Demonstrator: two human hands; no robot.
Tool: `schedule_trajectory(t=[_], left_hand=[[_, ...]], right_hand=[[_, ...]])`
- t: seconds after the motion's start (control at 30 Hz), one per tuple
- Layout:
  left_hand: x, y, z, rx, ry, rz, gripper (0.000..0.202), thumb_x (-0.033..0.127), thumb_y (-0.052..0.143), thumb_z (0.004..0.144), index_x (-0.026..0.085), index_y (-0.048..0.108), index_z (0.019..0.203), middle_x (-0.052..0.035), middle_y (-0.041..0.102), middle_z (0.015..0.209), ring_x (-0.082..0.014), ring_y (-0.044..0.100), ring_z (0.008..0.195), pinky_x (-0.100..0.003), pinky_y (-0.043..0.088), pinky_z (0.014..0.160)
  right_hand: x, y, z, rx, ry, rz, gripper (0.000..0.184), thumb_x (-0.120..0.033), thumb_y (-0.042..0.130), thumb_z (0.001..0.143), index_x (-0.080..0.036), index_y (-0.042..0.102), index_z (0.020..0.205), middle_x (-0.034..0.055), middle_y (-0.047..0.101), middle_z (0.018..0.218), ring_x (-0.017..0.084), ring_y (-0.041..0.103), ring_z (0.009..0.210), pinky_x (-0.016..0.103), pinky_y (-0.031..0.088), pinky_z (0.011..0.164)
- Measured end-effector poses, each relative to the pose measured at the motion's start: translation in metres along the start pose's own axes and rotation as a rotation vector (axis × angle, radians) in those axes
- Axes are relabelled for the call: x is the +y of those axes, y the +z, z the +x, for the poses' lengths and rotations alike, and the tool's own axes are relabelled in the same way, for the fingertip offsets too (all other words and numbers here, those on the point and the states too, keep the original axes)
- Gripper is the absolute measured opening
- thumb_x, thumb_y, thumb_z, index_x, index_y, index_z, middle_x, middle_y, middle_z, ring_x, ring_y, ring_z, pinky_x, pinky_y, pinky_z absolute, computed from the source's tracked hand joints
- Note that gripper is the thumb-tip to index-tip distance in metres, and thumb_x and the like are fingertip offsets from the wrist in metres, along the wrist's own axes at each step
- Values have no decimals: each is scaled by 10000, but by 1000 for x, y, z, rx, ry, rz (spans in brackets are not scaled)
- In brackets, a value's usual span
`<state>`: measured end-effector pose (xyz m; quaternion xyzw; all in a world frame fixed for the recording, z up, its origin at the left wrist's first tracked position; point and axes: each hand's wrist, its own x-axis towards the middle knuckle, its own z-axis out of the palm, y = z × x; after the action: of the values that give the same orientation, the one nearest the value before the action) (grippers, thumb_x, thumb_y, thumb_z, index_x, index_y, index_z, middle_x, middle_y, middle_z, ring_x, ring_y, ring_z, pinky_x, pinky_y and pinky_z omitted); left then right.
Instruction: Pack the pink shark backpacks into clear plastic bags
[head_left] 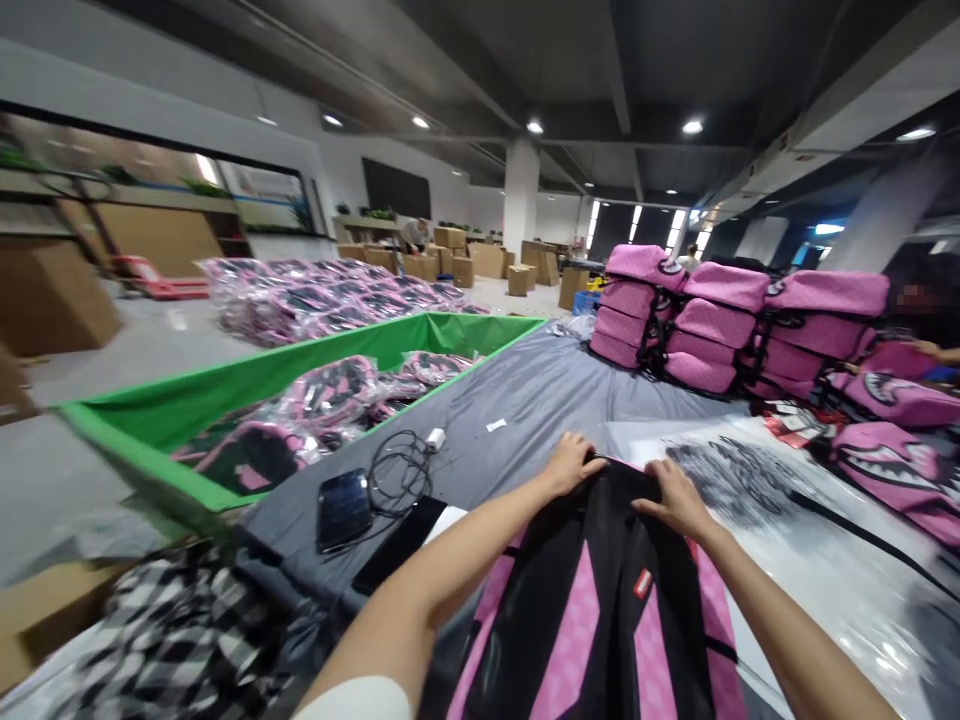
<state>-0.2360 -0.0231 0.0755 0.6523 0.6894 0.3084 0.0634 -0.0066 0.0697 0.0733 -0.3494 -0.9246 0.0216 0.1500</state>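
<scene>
A black and pink backpack [555, 600] lies before me on the grey table cover, its straps and a small red label facing up. At its top left edge, my left hand [574, 465] is closed with the fingers over the rim. My right hand [675, 500] grips the top right edge, thumb on the black front. The fingertips of both hands are partly hidden behind the rim. Just right of the backpack, a clear plastic sheet [795, 580] covers a heap of black cords [739, 475].
Stacked pink backpacks [705, 340] stand at the table's far right, near another person. On the left, a green-sided bin [217, 395] holds plastic-wrapped backpacks. A tablet [343, 510], a coiled cable [397, 475] and a dark flat device [397, 545] lie left of my arm.
</scene>
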Motion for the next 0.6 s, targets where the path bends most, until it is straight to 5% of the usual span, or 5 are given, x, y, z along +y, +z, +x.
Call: schedule_trajectory(t=[0.23, 0.37, 0.47, 0.6], left_hand=[[-18, 42, -78, 185, 217, 15, 259, 304, 620, 949, 173, 619, 1172, -117, 640, 1157, -287, 568, 1133, -464, 480, 1025], [-36, 68, -105, 120, 241, 3, 316, 349, 612, 956, 191, 606, 1230, -129, 649, 1209, -297, 584, 1165, -460, 495, 1029], [-50, 79, -91, -7, 239, -4, 338, 435, 576, 973, 207, 618, 1219, -113, 650, 1195, -285, 596, 1147, -443, 495, 1033], [-62, 90, -41, -154, 178, 64, 415, 529, 579, 940, 167, 659, 1128, -132, 642, 1150, -313, 588, 1137, -471, 477, 1051]], right_hand=[[-32, 20, -72, 118, -1, -51, 410, -385, 663, 864, -195, 575, 1216, 153, 606, 1162, 332, 562, 1075, 452, 469, 946], [-31, 47, -95, 61, 46, 4, 357, -345, 604, 905, -150, 595, 1204, 178, 608, 1198, 334, 551, 1101, 462, 447, 994], [-20, 62, -90, 6, 34, 60, 389, -331, 548, 943, -155, 570, 1289, 175, 602, 1269, 326, 535, 1180, 462, 423, 1050], [-9, 77, -55, -109, 64, 33, 448, -343, 501, 979, -129, 528, 1373, 194, 593, 1333, 329, 519, 1222, 476, 408, 1070]])
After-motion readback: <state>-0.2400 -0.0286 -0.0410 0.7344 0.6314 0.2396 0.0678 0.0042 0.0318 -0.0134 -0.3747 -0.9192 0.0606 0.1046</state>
